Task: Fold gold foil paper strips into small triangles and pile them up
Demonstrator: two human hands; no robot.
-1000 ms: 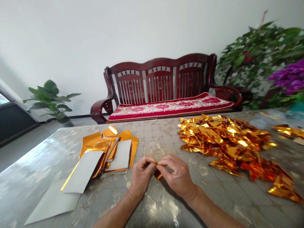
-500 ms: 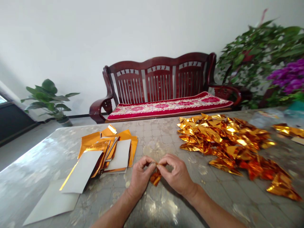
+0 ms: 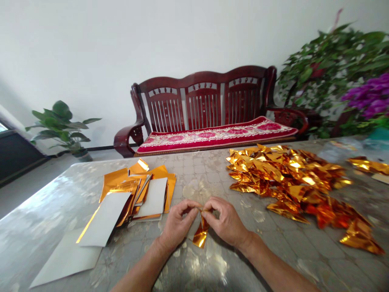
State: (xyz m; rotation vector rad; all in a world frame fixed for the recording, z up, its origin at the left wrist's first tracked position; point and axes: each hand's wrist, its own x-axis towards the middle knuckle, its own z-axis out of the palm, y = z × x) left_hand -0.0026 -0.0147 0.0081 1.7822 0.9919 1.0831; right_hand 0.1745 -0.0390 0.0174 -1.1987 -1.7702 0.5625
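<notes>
Over the middle of the table, a small piece of gold foil paper [image 3: 200,236] hangs folded between my two hands. My left hand [image 3: 179,221] pinches its upper edge between thumb and forefinger. From the other side, my right hand [image 3: 226,221] pinches the same edge, the fingertips of both hands almost meeting. The folded lower end shows below the fingers; the gripped part is mostly hidden. To the left lies a loose stack of gold foil sheets [image 3: 117,178], some with their pale backs up. A heap of folded gold foil pieces [image 3: 282,174] spreads to the right.
A patterned grey cover lies over the table [image 3: 136,259]. Behind it stands a dark wooden bench [image 3: 203,105] with a red floral cushion [image 3: 212,136]. A clear plastic bag [image 3: 337,151] sits at the back right. Potted plants [image 3: 63,129] flank the bench.
The foil piece between my hands now hangs lower and shows more of its shiny surface. Both hands stay pinched in nearly the same place.
</notes>
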